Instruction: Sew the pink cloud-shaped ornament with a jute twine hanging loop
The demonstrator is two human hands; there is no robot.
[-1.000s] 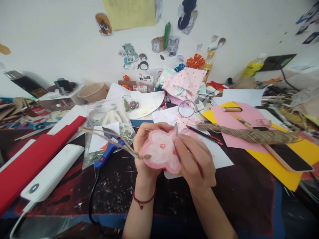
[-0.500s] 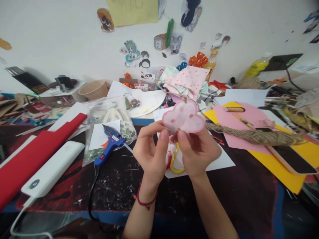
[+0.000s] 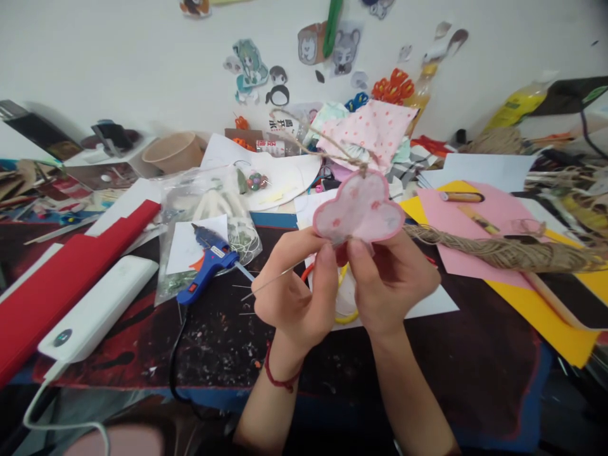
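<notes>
A pink cloud-shaped piece [image 3: 358, 208] with red spots and a darker pink edge is held up over the table, twine [image 3: 327, 147] rising from its top. My left hand [image 3: 299, 285] pinches its lower left edge between thumb and fingers. At the lower middle edge, my right hand [image 3: 389, 278] grips it, the fingers curled behind. A thin strand of glue or wire sticks out to the left of my left hand; I cannot make out which. Behind and below the hands, yellow loops [image 3: 348, 316] and a red one are partly hidden.
A blue glue gun [image 3: 206, 269] lies left of my hands, beside a plastic bag [image 3: 237, 221]. Further left are a white power bank [image 3: 102, 304] and a red strip [image 3: 80, 272]. Bundled twine [image 3: 503, 250], coloured paper [image 3: 475, 221] and a phone [image 3: 570, 294] are on the right.
The view has tilted down and shifted a little. The cloud piece has turned slightly in both hands, and its twine now stands out to the upper left. A thin strand now shows by my left hand.
</notes>
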